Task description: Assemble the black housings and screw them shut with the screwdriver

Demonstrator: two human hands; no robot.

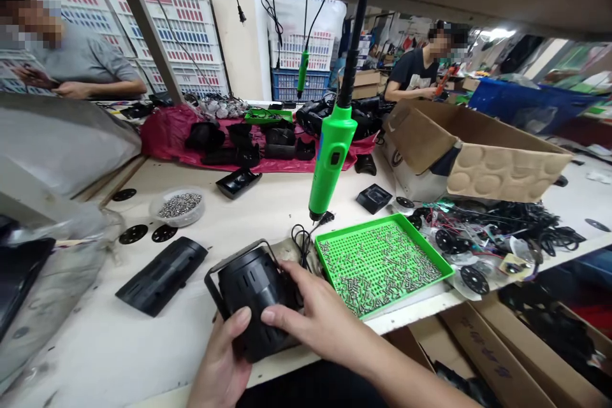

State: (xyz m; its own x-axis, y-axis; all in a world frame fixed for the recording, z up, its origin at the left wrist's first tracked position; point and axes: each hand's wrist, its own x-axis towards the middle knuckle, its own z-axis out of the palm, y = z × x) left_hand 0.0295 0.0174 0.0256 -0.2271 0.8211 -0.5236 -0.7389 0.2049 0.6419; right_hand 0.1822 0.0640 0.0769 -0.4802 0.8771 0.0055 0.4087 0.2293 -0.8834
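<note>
A black ribbed housing [253, 293] with a bracket over its top is held between both hands at the table's front edge. My left hand [224, 350] grips its lower left side, thumb on the front. On the right side, my right hand [315, 312] wraps round it, thumb also on the front. A green electric screwdriver [332, 159] hangs by its cable above the table, touched by neither hand. Just right of my right hand lies a green perforated tray [406, 303] of screws. To the left, a black half shell [162, 275] rests on the table.
A clear tub [178, 207] of small screws stands behind the half shell, near black discs. Black parts lie on a pink sheet [167, 134] at the back. A cardboard box [425, 134] and tangled wires [478, 229] are at right. Two people work across the table.
</note>
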